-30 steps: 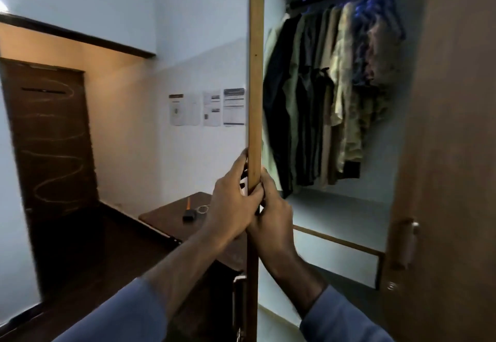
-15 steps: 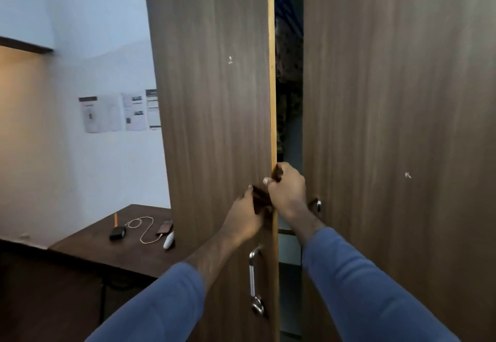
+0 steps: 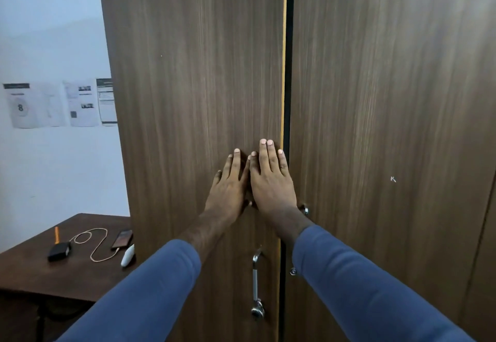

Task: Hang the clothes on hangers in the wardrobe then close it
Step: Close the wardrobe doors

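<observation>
The tall wardrobe of dark brown wood-grain laminate fills the centre and right of the frame. Its left door and right door are almost together, with only a thin dark slit between them. A pale tan edge strip runs down the left door beside that slit. Whatever the wardrobe holds is hidden; the slit shows only black.

Both grips lie flat on the left door near its inner edge, at mid-frame. The left grip is spread, fingers straight, palm against the wood. The right grip is likewise spread flat, fingers straight and close together, its little finger just beside the tan strip, its thumb side touching the left grip. Neither holds anything. Blue sleeves cover both forearms up from the lower edge.

Below the grips a slim metal bar handle is fixed upright on the left door, with a round metal lock at its foot. The right door's metal handle is mostly hidden behind the right wrist.

At lower left stands a dark wooden desk. It carries a small black box, an orange stick, a looping pale cable running to a dark phone, and a white oval object just beside the wardrobe. Printed paper sheets hang on the white wall at mid-left.
</observation>
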A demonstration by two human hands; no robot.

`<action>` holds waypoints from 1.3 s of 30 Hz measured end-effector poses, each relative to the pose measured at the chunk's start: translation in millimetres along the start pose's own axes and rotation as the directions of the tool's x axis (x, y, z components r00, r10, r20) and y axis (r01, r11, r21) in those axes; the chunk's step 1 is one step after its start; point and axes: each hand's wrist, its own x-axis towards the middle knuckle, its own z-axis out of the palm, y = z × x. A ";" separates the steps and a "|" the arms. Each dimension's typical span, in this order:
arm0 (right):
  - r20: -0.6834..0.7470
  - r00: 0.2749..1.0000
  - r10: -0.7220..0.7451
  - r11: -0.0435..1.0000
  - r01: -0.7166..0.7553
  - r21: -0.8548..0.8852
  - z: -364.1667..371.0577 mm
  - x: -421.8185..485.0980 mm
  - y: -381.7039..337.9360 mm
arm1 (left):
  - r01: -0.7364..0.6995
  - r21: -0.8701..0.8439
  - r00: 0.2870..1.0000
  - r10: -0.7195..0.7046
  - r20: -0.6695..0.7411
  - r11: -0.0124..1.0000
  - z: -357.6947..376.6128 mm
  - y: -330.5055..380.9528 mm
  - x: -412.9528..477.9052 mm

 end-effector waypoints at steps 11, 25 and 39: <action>0.061 0.991 0.122 0.992 -0.122 0.008 46.4 34.4 13.2 | -0.007 0.065 1.000 0.008 -0.011 0.998 43.1 -1.7 48.3; 0.145 0.977 0.157 0.988 -0.154 -0.032 92.1 54.2 31.4 | -0.015 0.029 1.000 0.015 0.010 0.999 84.1 -8.5 79.0; 0.077 0.982 0.172 0.984 -0.167 -0.058 120.7 68.4 42.7 | -0.020 0.018 0.999 0.020 -0.051 1.000 115.7 -10.2 100.3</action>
